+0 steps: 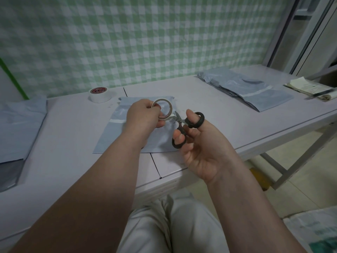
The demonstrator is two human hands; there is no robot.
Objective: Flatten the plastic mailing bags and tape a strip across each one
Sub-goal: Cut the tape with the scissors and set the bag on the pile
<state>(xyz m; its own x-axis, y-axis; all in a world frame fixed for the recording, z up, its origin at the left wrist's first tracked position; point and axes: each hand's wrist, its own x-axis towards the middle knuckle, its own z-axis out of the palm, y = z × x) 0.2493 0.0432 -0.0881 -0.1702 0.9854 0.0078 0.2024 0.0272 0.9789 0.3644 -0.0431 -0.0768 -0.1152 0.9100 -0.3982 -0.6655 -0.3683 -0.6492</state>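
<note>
Hands (198, 143) with scissors (184, 127), tape roll (164, 109)

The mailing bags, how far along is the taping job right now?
Done, it seems: the bag in front lies flat with a white strip across it. In hand: the left hand holds a tape roll, and the right hand holds black scissors at the tape, about to cut. Left, probably: the right stack and left pile; their state is unclear.

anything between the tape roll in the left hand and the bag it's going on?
Nothing visible. The left hand holds the tape roll directly over the flat bag; only the scissors in the right hand sit beside it, blades at the tape.
</note>
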